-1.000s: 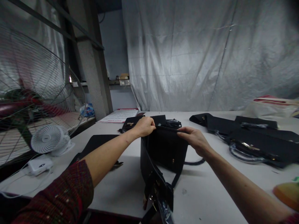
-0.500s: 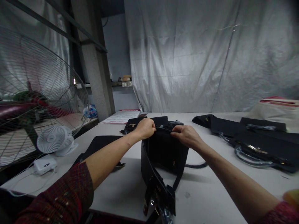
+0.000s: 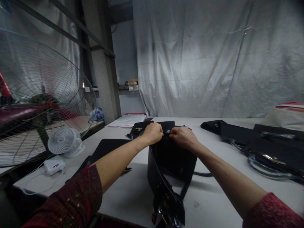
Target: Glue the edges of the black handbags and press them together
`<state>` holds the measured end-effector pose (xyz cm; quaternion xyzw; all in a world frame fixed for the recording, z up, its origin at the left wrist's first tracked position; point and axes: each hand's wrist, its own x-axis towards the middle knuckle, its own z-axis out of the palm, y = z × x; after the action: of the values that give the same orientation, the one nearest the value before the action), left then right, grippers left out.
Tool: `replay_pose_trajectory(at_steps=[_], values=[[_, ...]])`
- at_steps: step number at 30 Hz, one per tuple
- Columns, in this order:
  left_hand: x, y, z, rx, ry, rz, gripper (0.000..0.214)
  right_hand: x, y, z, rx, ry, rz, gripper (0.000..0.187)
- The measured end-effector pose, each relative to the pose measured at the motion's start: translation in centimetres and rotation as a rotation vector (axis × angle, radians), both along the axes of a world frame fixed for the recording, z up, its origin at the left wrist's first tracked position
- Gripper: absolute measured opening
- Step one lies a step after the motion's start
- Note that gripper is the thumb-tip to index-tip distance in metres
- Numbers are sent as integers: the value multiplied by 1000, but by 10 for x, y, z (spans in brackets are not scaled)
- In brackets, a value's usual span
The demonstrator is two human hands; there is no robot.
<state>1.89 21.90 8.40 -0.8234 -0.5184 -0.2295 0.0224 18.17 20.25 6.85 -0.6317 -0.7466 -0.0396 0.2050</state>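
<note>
A black handbag [image 3: 174, 160] stands on the white table in front of me, its mouth spread and its dark inside facing me. My left hand [image 3: 153, 133] is closed on the far top edge of the bag. Close beside it, my right hand [image 3: 182, 136] pinches the same edge between thumb and fingers. At the near side, the bag's flap with shiny metal fittings and plastic-wrapped parts [image 3: 166, 210] hangs toward the table's front edge. A dark strap [image 3: 203, 174] lies on the table right of the bag. My fingertips are partly hidden.
Several black bags [image 3: 268, 147] with wrapped handles lie at the right. More black pieces [image 3: 106, 150] lie left and behind my hands. A small white fan [image 3: 64, 141], a white box with cable [image 3: 54, 165] and a large caged fan [image 3: 47, 104] stand left. Printed sheets [image 3: 128, 120] lie at the back.
My right hand has moved left along the bag's edge, nearer my left hand. The view has turned slightly left. Both hands keep their hold.
</note>
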Motion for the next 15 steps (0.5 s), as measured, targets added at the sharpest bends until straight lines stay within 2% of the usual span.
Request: replay_pose_trajectory(at_steps=[4,7,11,13,15], values=[[-1,1,0,-3,-23,-14,8,-5,5,4,-25,8,50,20],[-7,3,-1,-19,-29,-89,8,-6,8,9,-44,7,130,20],[-23,7,-4,-25,-95,-325,46,6,4,13,-85,18,138,17],[-29,7,-6,-68,-176,-431,56,15,-2,14,-107,32,150,17],[-32,6,-6,-104,-209,-463,60,22,-8,13,-113,44,158,18]])
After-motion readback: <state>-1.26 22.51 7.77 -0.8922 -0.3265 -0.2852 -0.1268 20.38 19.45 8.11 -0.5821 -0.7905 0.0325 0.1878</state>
